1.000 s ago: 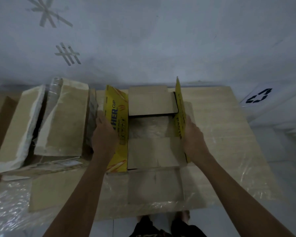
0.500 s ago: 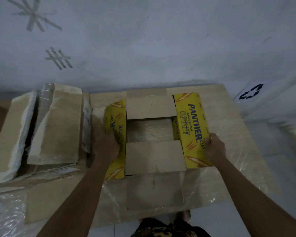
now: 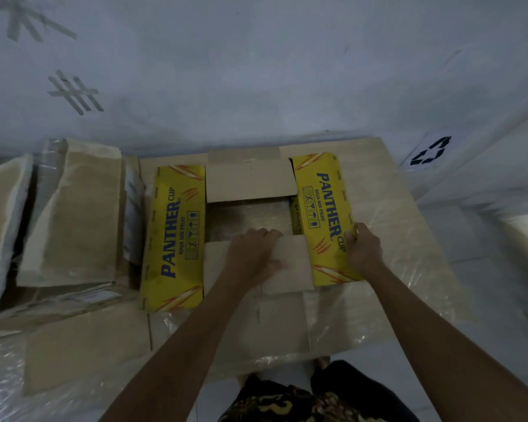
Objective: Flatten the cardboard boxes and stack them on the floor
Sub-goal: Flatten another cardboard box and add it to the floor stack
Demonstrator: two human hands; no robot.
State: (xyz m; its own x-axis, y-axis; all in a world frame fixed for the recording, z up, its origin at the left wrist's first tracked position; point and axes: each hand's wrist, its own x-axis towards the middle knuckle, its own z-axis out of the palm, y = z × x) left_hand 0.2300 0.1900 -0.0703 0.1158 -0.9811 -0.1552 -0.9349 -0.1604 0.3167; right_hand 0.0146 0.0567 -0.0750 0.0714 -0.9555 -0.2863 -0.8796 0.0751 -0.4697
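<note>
My right hand (image 3: 363,249) grips the near end of the right yellow flap (image 3: 323,217) of the box (image 3: 250,181), fingers curled round its outer edge; my left hand (image 3: 253,257) lies flat on the near brown flap (image 3: 290,263), fingers stretched toward the opening and pressing, holding nothing; the box sits open in the middle of the scene on a spread sheet of flattened cardboard (image 3: 387,239) covered with clear plastic film, both yellow flaps splayed outward left and right, each printed PANTHER CUP; the left yellow flap (image 3: 174,236) lies nearly flat, untouched; the far brown flap (image 3: 250,181) folds inward over the far half of the opening; to the left, just beside the box, more pale boxes (image 3: 73,214) wrapped in film lean together; on the far right floor a recycling symbol (image 3: 430,155) is marked, and tape marks (image 3: 73,92) show at far left.
</note>
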